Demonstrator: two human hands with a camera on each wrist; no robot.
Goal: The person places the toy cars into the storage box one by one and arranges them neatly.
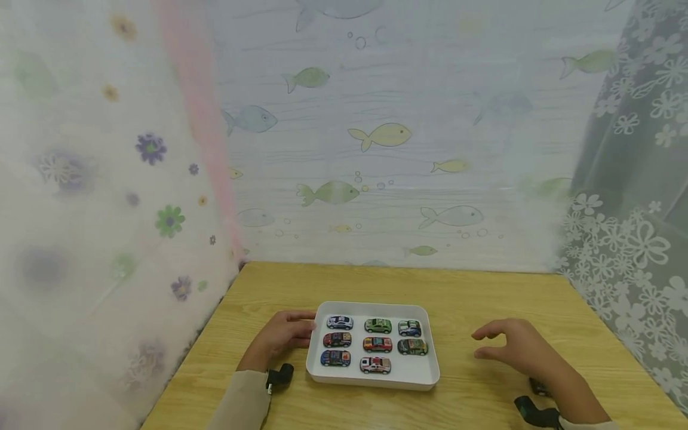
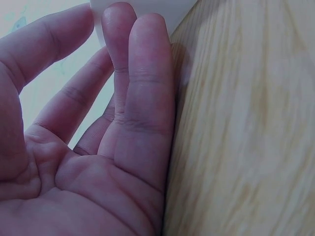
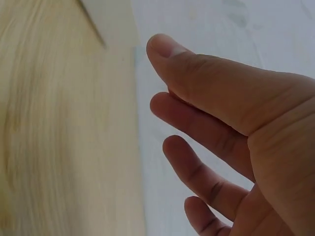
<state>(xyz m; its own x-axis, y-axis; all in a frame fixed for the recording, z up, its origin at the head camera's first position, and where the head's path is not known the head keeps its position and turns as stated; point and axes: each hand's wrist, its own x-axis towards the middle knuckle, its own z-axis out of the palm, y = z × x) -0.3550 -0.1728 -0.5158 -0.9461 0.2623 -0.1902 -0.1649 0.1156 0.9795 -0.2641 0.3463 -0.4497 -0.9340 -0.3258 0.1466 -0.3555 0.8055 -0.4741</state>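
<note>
A shallow white tray (image 1: 376,380) lies on the table with several toy cars in it. In its left column are a white-and-blue car (image 1: 340,322), a dark red car (image 1: 337,340) and a blue car (image 1: 335,358). The middle column has a green car (image 1: 378,325), a red-and-yellow car (image 1: 377,344) and a white-and-red car (image 1: 375,365). At the right are a blue-and-white car (image 1: 409,328) and a dark green car (image 1: 412,346). My left hand (image 1: 282,335) touches the tray's left side with fairly straight fingers. Right of the tray, my right hand (image 1: 518,346) hovers empty, fingers relaxed.
The wood-grain table (image 1: 457,286) ends at a fish-patterned curtain (image 1: 376,239) behind. A flowered curtain (image 1: 134,251) hangs at the left, a lace-like one (image 1: 639,251) at the right. Black wrist devices sit on both arms. A dark object (image 1: 539,387) shows partly behind the right forearm.
</note>
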